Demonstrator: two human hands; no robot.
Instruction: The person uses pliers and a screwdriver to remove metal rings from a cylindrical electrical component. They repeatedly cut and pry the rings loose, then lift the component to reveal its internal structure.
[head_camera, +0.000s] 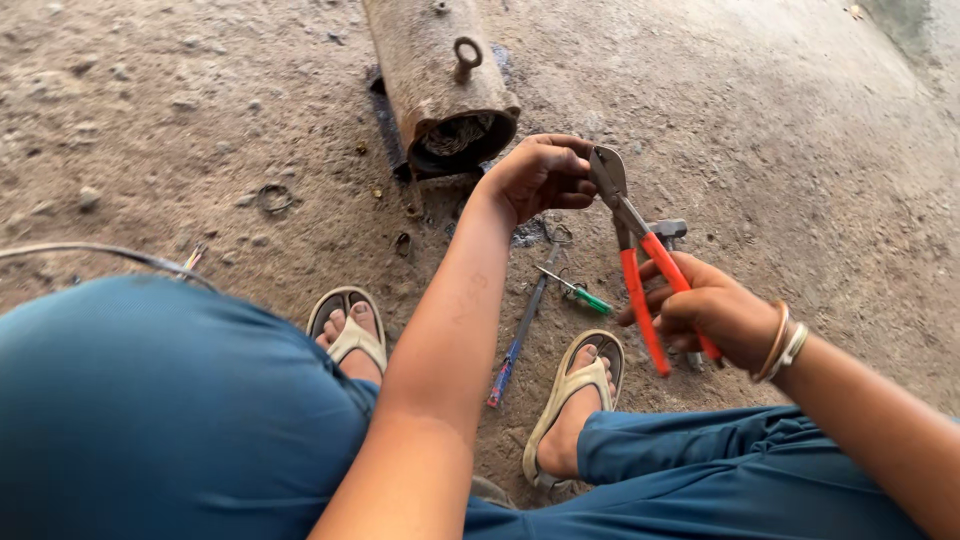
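Observation:
My right hand (712, 312) grips the orange handles of a pair of pliers (640, 268), whose grey jaws point up toward my left hand. My left hand (540, 176) is closed, fingers curled by the plier jaws; whatever small thing it pinches is hidden. Just behind the left hand lies a rusty metal cylinder (440, 75) with an eye bolt on top and wire windings showing in its open end.
On the dirt floor between my sandalled feet lie a long screwdriver with a blue and red handle (520, 330) and a small green-handled screwdriver (578, 292). A hammer head (668, 230) lies past the pliers. A wire ring (274, 198) and a cable (110, 252) lie at left.

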